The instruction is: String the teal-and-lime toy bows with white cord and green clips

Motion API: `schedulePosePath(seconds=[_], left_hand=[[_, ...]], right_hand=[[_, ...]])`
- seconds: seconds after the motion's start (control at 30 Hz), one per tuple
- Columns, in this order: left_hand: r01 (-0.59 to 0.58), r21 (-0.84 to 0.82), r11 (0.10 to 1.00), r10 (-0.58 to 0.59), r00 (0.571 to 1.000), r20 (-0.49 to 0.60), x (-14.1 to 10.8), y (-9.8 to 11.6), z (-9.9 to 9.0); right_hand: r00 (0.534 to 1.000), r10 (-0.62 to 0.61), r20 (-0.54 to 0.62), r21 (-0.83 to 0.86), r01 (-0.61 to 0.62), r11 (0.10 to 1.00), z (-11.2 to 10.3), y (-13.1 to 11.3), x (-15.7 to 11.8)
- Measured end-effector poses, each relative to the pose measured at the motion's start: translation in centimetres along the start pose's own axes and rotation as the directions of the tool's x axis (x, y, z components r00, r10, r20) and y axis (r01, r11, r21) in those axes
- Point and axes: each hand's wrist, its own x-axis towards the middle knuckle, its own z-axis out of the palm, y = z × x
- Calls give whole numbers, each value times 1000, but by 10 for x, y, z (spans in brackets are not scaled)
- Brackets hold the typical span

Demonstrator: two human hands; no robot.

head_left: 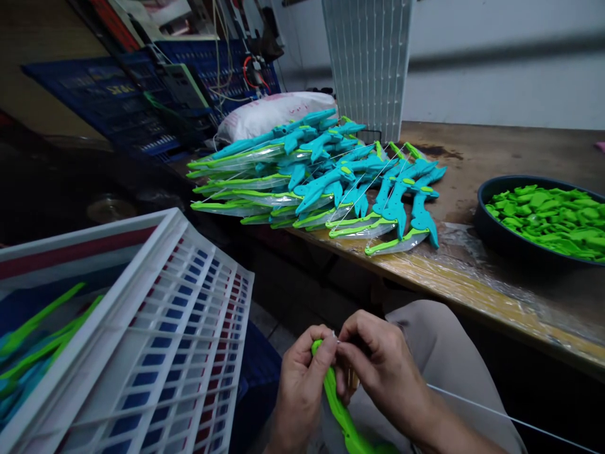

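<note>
Green plastic piece [336,403], upper end between left fingers [303,348], beside right fingers [358,358].

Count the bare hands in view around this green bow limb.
2: the left hand grips the green bow limb, and the right hand is just to its right, fingers pinched near the limb's upper tip. No others show.

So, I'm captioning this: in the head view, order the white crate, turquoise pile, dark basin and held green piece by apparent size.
1. White crate, cropped
2. Turquoise pile
3. Dark basin, cropped
4. Held green piece, partly hidden
</note>
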Motion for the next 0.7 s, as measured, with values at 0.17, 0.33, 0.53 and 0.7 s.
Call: schedulePosePath(seconds=[0.17, 0.33, 0.53, 0.7], left_hand=[[50, -89, 995, -48, 998, 30, 5, 6, 4], [106, -130, 986, -88, 987, 136, 11, 11, 1], [37, -64, 997, -31, 995, 90, 8, 4, -5], [8, 37, 999, -14, 986, 164, 9, 3, -13]], right_hand=[[975, -220, 33, -25, 221, 975, -9, -2, 2], [918, -358, 170, -108, 378, 919, -11, -4, 3], [984, 29, 177, 92, -46, 995, -10, -6, -1], [935, 262, 240, 356, -336, 872, -12, -2, 3]])
